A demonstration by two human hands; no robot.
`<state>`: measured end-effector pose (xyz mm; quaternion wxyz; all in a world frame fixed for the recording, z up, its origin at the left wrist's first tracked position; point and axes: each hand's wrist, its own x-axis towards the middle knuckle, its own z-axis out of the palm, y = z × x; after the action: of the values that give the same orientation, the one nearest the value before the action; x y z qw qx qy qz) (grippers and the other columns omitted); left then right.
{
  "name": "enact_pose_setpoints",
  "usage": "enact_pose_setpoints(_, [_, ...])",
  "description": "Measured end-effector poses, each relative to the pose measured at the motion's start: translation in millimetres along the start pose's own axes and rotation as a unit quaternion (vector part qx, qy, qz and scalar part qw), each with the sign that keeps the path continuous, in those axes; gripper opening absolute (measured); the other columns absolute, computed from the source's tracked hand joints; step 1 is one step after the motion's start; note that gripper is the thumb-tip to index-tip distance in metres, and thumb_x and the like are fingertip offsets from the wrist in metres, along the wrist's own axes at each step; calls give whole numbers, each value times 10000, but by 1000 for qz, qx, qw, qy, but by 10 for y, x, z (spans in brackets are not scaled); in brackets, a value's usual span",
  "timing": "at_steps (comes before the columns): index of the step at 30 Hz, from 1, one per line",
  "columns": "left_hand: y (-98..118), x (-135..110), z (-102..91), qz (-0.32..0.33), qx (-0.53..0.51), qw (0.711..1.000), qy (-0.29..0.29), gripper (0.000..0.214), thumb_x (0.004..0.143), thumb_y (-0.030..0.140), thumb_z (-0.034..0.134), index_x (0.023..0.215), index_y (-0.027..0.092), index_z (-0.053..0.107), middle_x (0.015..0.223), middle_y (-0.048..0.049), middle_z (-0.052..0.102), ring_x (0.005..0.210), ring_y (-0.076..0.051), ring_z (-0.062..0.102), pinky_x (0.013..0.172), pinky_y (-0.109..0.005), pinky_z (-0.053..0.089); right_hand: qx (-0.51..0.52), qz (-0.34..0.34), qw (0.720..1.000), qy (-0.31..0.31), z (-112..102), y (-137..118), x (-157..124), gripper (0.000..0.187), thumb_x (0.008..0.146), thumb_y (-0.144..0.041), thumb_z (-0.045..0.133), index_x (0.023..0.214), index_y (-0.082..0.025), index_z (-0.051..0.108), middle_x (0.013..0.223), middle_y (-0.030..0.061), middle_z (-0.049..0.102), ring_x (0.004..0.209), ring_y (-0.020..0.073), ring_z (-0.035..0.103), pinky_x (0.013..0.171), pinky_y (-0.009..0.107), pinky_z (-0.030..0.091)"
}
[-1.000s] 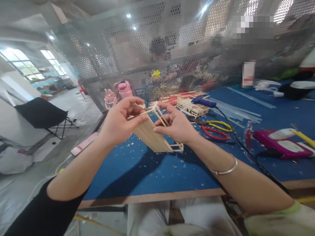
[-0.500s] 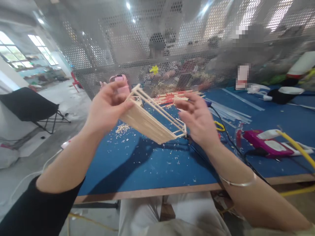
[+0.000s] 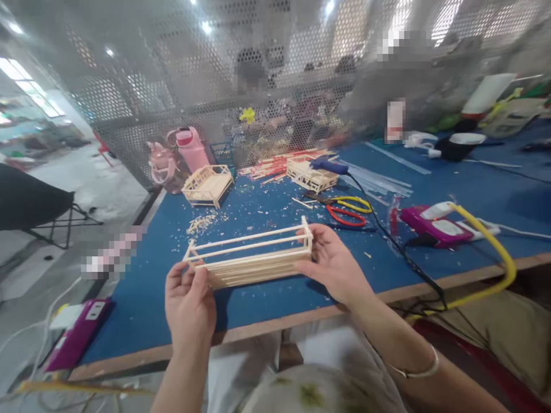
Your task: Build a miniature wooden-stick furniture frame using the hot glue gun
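A small model built of thin wooden sticks, with a slatted panel and a rail frame, is held level above the table's near edge. My left hand is closed on its left end, thumb on the slats. On the right end my right hand grips it, thumb in front and fingers behind the corner post. Beyond it lie scissors with one red and one yellow handle. A blue-handled tool with a black cord rests on another stick model.
A miniature wooden bed stands at the back left beside a pink bottle. Red-and-plain sticks and clear strips lie at the back. Stick offcuts are scattered. Magenta power strips sit at both sides; a perforated metal screen rises behind.
The stick model has come down from a steep tilt to nearly level. My right hand, earlier raised beside its corner, now grips its right end. My left hand has lowered, still holding it.
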<state>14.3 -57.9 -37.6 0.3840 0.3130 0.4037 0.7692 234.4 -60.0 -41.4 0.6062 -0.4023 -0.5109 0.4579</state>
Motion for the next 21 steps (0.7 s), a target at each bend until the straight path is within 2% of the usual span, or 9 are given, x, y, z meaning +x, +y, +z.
enact_pose_setpoints(3, [-35, -28, -15, 10, -3, 1000, 5, 433, 526, 233, 876, 834, 235, 571, 658, 86, 674, 624, -44, 638, 615, -114, 492, -81, -39, 988, 123, -20, 51, -57, 433, 606, -303, 739, 940, -269, 466, 922, 10, 521, 866, 180, 518, 801, 338, 443])
enact_pose_setpoints(4, [-41, -37, -21, 11, -3, 1000, 5, 429, 528, 230, 875, 831, 233, 572, 656, 81, 674, 620, -44, 635, 595, -108, 482, -115, -44, 982, 142, -35, 67, -81, 382, 622, -302, 723, 913, -263, 478, 891, 6, 517, 831, 177, 502, 789, 340, 430])
enact_pose_setpoints(5, [-44, -45, -26, 10, -2, 1000, 3, 426, 524, 229, 875, 826, 230, 574, 651, 75, 674, 610, -46, 631, 570, -105, 472, -141, -43, 979, 142, -52, 79, -103, 338, 639, -308, 710, 896, -258, 497, 869, 5, 521, 797, 174, 490, 774, 341, 421])
enact_pose_setpoints(7, [-41, -57, -39, 6, -2, 1000, 2, 432, 500, 229, 883, 809, 221, 580, 642, 65, 679, 579, -48, 619, 524, -102, 451, -158, -33, 981, 103, -90, 88, -130, 296, 665, -326, 691, 908, -251, 541, 880, 13, 546, 770, 172, 490, 755, 341, 415])
enact_pose_setpoints(10, [-18, -62, -61, 1, 7, 1000, -5, 438, 476, 219, 888, 800, 211, 594, 642, 57, 685, 539, -43, 602, 491, -98, 432, -139, -37, 988, 51, -146, 79, -120, 308, 691, -352, 682, 967, -258, 581, 1025, 47, 578, 857, 190, 532, 768, 344, 420])
enact_pose_setpoints(13, [6, -62, -77, 0, 23, 1000, -17, 427, 497, 206, 877, 822, 210, 599, 656, 59, 683, 565, -49, 621, 529, -107, 453, -125, -32, 991, 18, -186, 75, -78, 247, 701, -361, 694, 912, -253, 626, 1071, 60, 579, 947, 209, 552, 810, 354, 425])
enact_pose_setpoints(17, [26, -68, -67, -11, 17, 1000, -7, 441, 473, 196, 886, 814, 209, 607, 648, 59, 684, 584, -59, 629, 570, -125, 473, -119, -42, 992, 17, -201, 86, -27, 143, 703, -324, 696, 814, -242, 659, 1000, 51, 584, 967, 213, 569, 889, 377, 416])
enact_pose_setpoints(21, [33, -68, -45, -24, 8, 1000, -7, 464, 434, 215, 905, 796, 215, 615, 611, 66, 684, 487, -50, 576, 490, -132, 440, -124, -58, 990, 16, -180, 92, -3, 87, 724, -298, 682, 772, -231, 655, 976, 51, 598, 951, 209, 582, 918, 396, 406])
